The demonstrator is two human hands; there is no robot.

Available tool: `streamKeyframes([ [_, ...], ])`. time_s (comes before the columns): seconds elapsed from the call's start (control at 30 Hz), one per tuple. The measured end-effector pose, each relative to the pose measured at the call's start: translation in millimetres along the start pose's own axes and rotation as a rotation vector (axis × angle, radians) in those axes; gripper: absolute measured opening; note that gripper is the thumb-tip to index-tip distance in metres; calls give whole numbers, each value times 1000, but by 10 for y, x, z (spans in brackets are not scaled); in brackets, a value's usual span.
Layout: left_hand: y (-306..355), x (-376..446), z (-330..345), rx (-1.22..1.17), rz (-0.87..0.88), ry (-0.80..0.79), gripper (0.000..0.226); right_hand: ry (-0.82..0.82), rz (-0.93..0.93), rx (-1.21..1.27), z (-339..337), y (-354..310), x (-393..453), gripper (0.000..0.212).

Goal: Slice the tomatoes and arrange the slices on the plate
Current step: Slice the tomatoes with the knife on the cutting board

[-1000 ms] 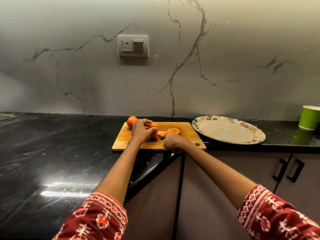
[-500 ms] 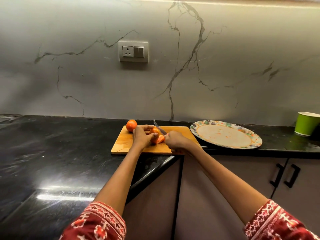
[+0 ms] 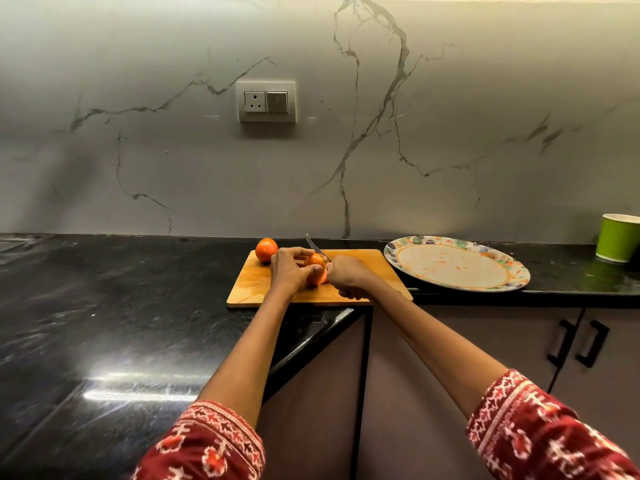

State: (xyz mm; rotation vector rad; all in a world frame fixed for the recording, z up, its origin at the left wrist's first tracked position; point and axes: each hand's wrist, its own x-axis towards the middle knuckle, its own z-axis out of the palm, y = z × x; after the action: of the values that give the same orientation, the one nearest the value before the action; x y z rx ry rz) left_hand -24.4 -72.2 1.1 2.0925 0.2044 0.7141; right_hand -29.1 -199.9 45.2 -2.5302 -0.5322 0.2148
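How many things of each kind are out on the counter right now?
Tomatoes: 2, a whole tomato and a held tomato
Knife: 1
Cutting board: 1
Plate: 1
Green cup: 1
Total: 6

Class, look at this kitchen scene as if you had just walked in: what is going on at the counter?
A person is slicing a tomato on a wooden cutting board. The left hand grips the tomato being cut, while the right hand holds a knife with its blade on that tomato. A second, whole tomato waits at the board's far left corner. The patterned plate to the right holds no slices, only smears. A green cup stands further right.
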Motion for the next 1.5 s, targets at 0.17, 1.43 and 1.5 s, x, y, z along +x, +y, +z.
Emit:
streamKeyframes([
  [0.17, 0, 19, -2, 4, 6, 25, 38, -61, 7, 165, 4, 31, 16, 34],
  [1.43, -78, 54, -14, 22, 14, 49, 35, -30, 3, 1, 233, -23, 137, 31],
  [1.5, -67, 57, -24, 21, 11, 47, 33, -47, 1, -21, 229, -64, 162, 27],
])
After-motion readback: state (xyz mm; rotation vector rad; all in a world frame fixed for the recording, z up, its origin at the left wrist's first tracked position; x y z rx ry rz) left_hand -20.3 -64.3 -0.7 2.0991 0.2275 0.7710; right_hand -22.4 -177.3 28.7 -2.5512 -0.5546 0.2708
